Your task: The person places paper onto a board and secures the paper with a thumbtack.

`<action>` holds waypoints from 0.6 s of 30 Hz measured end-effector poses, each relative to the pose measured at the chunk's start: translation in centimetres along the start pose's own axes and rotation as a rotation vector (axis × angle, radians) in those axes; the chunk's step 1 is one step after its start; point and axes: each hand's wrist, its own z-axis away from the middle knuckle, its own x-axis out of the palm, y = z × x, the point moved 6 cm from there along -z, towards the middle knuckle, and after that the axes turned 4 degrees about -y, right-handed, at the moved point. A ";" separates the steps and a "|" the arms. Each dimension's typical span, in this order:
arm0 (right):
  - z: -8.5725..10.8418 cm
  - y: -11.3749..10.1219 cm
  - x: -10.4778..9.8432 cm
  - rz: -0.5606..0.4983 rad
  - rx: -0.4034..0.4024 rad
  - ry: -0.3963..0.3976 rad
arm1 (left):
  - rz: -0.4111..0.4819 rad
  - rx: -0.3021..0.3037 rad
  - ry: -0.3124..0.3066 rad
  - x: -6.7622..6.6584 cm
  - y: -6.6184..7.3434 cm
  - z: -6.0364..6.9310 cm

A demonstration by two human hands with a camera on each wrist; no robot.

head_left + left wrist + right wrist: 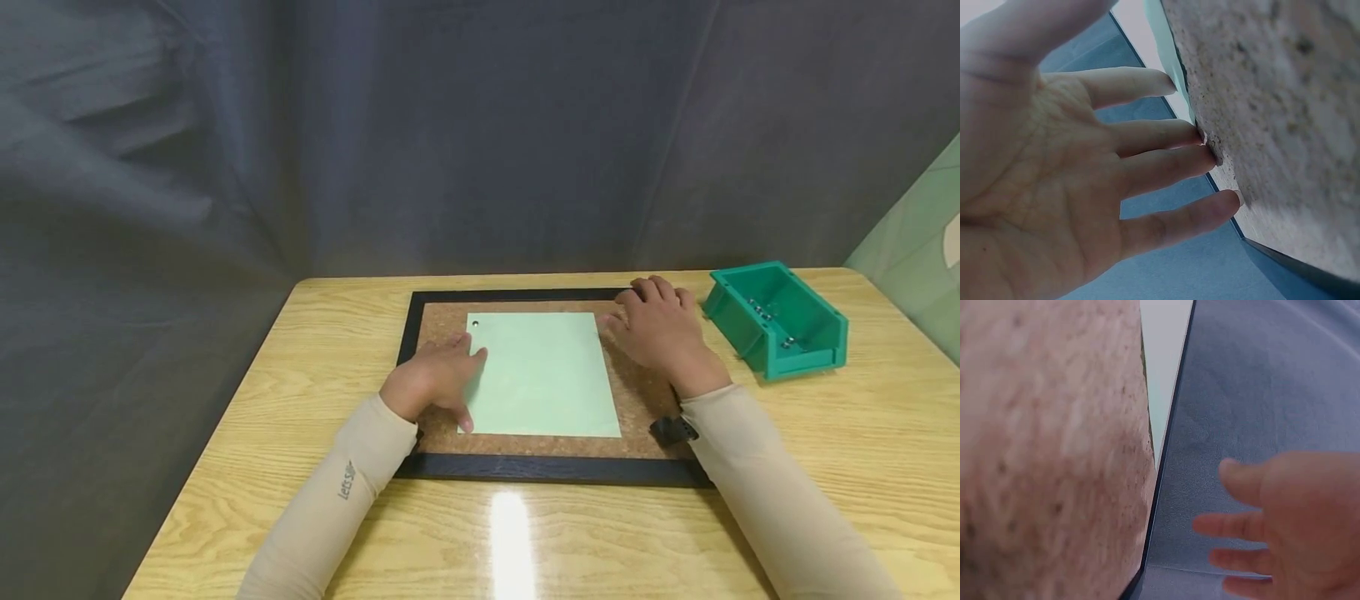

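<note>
A pale green sheet of paper (pixel 540 375) lies on a cork board (pixel 540 447) with a black frame. One small silvery pin (pixel 476 323) shows at the sheet's upper left corner. My left hand (pixel 442 375) rests at the paper's left edge, thumb and fingers spread; in the left wrist view its fingertips (pixel 1225 205) touch the cork. Over the board's right side, near the upper right frame corner, is my right hand (pixel 656 327). Its fingers are loosely bent, stand away from the cork in the right wrist view, and hold nothing visible.
A green plastic bin (pixel 776 321) with several small shiny pieces (pixel 761 309) inside stands right of the board on the wooden table (pixel 315 400). Dark cloth (pixel 480 142) hangs behind and to the left. A black band (pixel 675 430) is on the right wrist.
</note>
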 end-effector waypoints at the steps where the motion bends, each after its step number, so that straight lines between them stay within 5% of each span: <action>1: 0.0 0.1 -0.1 0.021 0.005 0.009 | 0.001 -0.001 0.002 0.0 0.0 0.0; 14: 0.4 -1.1 0.2 0.088 -0.044 0.023 | 0.012 0.007 0.011 -0.1 -0.1 -0.1; 18: 0.7 -1.5 0.3 0.106 -0.060 0.021 | 0.034 -0.012 0.106 -0.9 -0.8 -0.2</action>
